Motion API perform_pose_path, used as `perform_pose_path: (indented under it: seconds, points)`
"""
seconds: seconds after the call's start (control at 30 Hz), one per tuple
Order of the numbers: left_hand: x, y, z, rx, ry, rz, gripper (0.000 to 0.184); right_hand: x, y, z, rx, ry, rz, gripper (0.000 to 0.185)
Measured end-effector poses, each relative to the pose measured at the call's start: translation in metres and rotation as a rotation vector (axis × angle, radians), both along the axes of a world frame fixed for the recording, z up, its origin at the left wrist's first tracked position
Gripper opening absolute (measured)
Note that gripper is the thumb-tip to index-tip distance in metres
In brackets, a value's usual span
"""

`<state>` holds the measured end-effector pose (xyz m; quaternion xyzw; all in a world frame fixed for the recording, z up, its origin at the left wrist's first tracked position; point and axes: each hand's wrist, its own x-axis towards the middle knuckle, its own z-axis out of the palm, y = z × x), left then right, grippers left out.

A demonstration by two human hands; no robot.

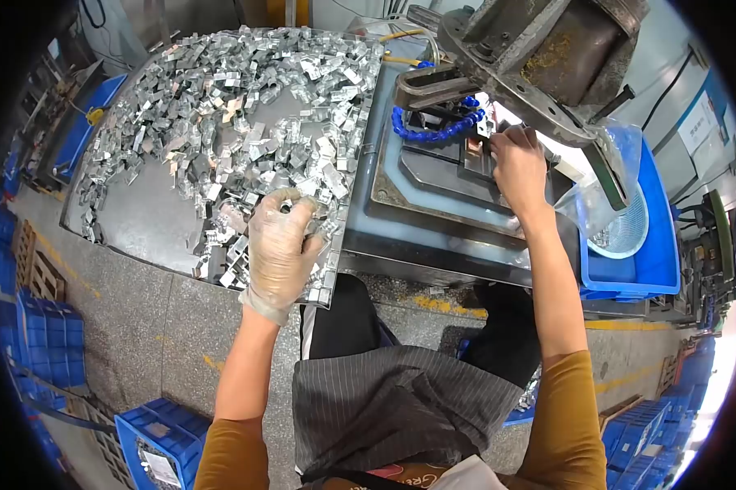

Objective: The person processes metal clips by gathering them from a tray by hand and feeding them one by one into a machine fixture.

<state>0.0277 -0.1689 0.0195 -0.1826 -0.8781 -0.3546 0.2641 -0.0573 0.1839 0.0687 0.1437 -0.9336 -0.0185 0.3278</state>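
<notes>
My left hand (278, 249), in a thin pale glove, is over the near right part of a heap of small shiny metal pieces (221, 135). Its thumb and fingers curl together at the pieces; whether one is pinched between them is hidden. My bare right hand (520, 167) reaches in beneath the machine head (539, 65), at a dark metal fixture (475, 159). Those fingers are bent and closed at the fixture's right side, and what they grip is out of sight. A copper-coloured piece (474, 146) shows in the fixture beside them.
The heap lies on a metal tray-like table (151, 216). A blue segmented coolant hose (433, 135) curves beside the fixture. To the right, a blue bin (662, 237) holds a pale basket (629, 229) and clear plastic. A blue crate (160, 437) stands on the floor at lower left.
</notes>
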Motion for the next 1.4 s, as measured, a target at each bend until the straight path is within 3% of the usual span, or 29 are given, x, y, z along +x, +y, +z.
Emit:
perform_pose_path:
  seconds: [0.23, 0.4, 0.5, 0.63, 0.67, 0.7, 0.77, 0.8, 0.83, 0.9, 0.97, 1.03, 1.1, 1.17, 1.23, 1.33, 1.4]
  points:
    - [0.002, -0.001, 0.010, -0.135, -0.033, 0.134, 0.052, 0.040, -0.014, 0.008, -0.171, 0.069, 0.102, 0.012]
    - [-0.019, -0.020, 0.017, -0.203, -0.029, 0.075, 0.025, 0.085, -0.018, 0.010, -0.271, -0.032, 0.171, 0.013]
    - [-0.033, -0.024, 0.017, -0.065, 0.000, 0.111, 0.021, 0.105, -0.018, 0.007, -0.316, -0.068, 0.150, 0.011]
    - [-0.040, -0.019, 0.033, 0.437, -0.300, 0.218, 0.013, 0.123, -0.021, 0.005, -0.339, -0.092, 0.139, 0.010]
    - [-0.038, -0.016, 0.041, 0.725, -0.554, 0.220, 0.015, 0.125, -0.022, 0.004, -0.346, -0.091, 0.149, 0.010]
    - [-0.033, -0.002, 0.056, 0.908, -0.541, 0.318, 0.009, 0.127, -0.025, 0.003, -0.353, -0.092, 0.163, 0.010]
    - [-0.029, 0.006, 0.055, 1.250, -0.348, 0.014, 0.009, 0.130, -0.036, 0.004, -0.401, -0.132, 0.176, 0.011]
    - [-0.020, 0.015, 0.071, 1.263, -0.452, 0.060, 0.009, 0.131, -0.041, 0.004, -0.424, -0.150, 0.180, 0.011]
    - [-0.022, 0.018, 0.053, 0.634, -0.016, -0.014, 0.011, 0.131, -0.048, 0.004, -0.470, -0.173, 0.238, 0.012]
    - [-0.028, 0.039, 0.049, 1.501, -0.588, -0.127, 0.013, 0.132, -0.068, 0.004, -0.553, -0.212, 0.336, 0.014]
    - [-0.023, 0.064, 0.062, 1.743, -0.830, -0.075, 0.015, 0.133, -0.088, 0.008, -0.633, -0.286, 0.424, 0.021]
    - [-0.020, 0.085, 0.055, 1.774, -0.768, -0.326, 0.017, 0.134, -0.103, 0.010, -0.849, -0.388, 0.490, 0.032]
    - [-0.016, 0.105, 0.044, 1.715, -0.783, -0.338, 0.018, 0.133, -0.115, 0.009, -1.004, -0.432, 0.482, 0.037]
    - [-0.007, 0.116, 0.045, 1.657, -0.836, -0.411, 0.019, 0.132, -0.120, 0.011, -0.969, -0.439, 0.402, 0.038]
    - [-0.001, 0.129, 0.042, 1.676, -0.670, -0.378, 0.017, 0.131, -0.119, 0.011, -0.908, -0.416, 0.355, 0.039]
    - [-0.008, 0.138, 0.031, 1.852, -0.711, -0.364, 0.015, 0.132, -0.114, 0.010, -0.840, -0.351, 0.351, 0.037]
    - [-0.008, 0.141, 0.025, 1.947, -0.726, -0.345, 0.014, 0.138, -0.110, 0.015, -0.869, -0.450, 0.290, 0.036]
